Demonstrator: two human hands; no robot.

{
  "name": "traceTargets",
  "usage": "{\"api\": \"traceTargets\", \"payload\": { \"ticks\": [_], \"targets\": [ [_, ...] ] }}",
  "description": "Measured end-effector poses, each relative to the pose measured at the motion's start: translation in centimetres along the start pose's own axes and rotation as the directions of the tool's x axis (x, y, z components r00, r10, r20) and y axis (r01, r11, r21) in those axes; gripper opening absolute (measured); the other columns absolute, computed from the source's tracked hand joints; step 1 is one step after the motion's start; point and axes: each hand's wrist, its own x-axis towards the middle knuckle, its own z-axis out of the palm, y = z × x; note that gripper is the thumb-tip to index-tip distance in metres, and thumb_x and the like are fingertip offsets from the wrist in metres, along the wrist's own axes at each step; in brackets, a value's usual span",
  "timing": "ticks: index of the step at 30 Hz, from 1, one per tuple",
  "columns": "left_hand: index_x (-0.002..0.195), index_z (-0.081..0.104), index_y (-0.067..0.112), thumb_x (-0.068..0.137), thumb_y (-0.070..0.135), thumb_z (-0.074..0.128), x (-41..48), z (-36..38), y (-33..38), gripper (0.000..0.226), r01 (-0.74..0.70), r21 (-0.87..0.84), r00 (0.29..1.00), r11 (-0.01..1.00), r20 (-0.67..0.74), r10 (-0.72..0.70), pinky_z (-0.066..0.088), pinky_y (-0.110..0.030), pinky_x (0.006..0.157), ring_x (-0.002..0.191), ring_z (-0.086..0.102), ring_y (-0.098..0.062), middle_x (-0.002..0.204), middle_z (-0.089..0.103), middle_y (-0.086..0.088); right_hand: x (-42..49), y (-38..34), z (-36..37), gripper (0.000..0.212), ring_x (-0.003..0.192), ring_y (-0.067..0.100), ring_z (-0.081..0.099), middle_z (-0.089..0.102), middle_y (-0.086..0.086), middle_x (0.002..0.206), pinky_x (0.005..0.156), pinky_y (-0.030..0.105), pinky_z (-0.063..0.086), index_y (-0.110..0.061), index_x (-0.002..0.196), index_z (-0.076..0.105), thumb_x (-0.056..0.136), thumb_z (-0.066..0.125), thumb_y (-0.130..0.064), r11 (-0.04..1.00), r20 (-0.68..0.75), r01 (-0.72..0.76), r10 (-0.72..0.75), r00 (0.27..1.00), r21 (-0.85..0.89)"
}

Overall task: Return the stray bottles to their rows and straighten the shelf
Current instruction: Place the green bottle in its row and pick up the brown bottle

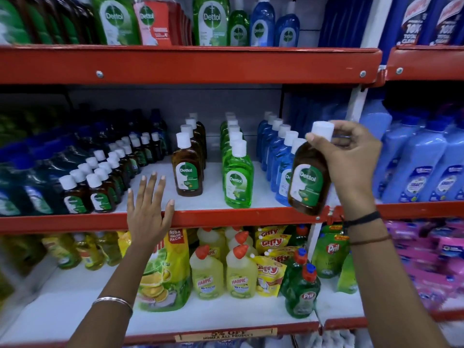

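Observation:
My right hand (351, 162) grips a brown Dettol bottle (307, 177) by its white cap and neck, holding it tilted in front of the blue bottle row (276, 151) at the right of the middle shelf. A row of matching brown bottles (188, 164) stands near the shelf's centre, with a green bottle row (236, 167) between it and the blue row. My left hand (148, 209) is spread open, fingers resting on the red front edge of the middle shelf (226, 217), left of the brown row. Small brown bottles (100, 182) fill the left side.
The upper shelf (190, 64) carries large Dettol bottles and pouches. Below, yellow Harpic bottles (223, 270), Giffy pouches (271, 272) and green Pril bottles (302, 292) stand. Blue detergent bottles (426, 167) fill the bay to the right. White shelf floor shows between the brown and green rows.

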Motion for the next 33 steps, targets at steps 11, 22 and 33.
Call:
{"api": "traceTargets", "payload": {
  "ticks": [11,22,33],
  "targets": [
    [0.151,0.034,0.019,0.099,0.041,0.03,0.2,-0.4,-2.7,0.057,0.005,0.033,1.0,0.999,-0.03,-0.004,0.023,-0.056,0.116,0.146,0.03,-0.03,0.156,0.038,-0.01,-6.3,-2.9,15.6,0.034,0.074,0.008,0.067,0.07,-0.008,0.086,0.064,0.023,0.055,-0.024,0.09,0.064,0.064,0.085,-0.024,0.986,0.293,-0.041,-0.009,0.956,0.164],
    [0.151,0.03,0.021,0.098,0.041,0.031,0.3,0.3,-2.9,0.056,-0.023,0.033,0.991,0.999,-0.134,0.028,0.025,-0.051,0.114,0.144,0.035,-0.029,0.155,0.039,-0.008,-8.5,2.3,22.2,0.036,0.077,0.011,0.068,0.071,-0.005,0.086,0.069,0.027,0.058,-0.021,0.096,0.066,0.065,0.085,-0.024,0.984,0.385,-0.165,0.124,0.914,0.073],
    [0.149,0.037,0.018,0.098,0.04,0.033,0.5,-0.4,-1.7,0.056,0.077,-0.073,0.997,0.994,-0.021,-0.079,0.031,-0.052,0.113,0.145,0.033,-0.025,0.154,0.042,-0.005,-9.4,3.4,21.6,0.031,0.097,0.011,0.065,0.068,-0.002,0.105,0.088,0.025,0.053,-0.014,0.111,0.063,0.084,0.069,-0.027,0.986,0.422,-0.152,0.111,0.9,0.065]
  ]
}}
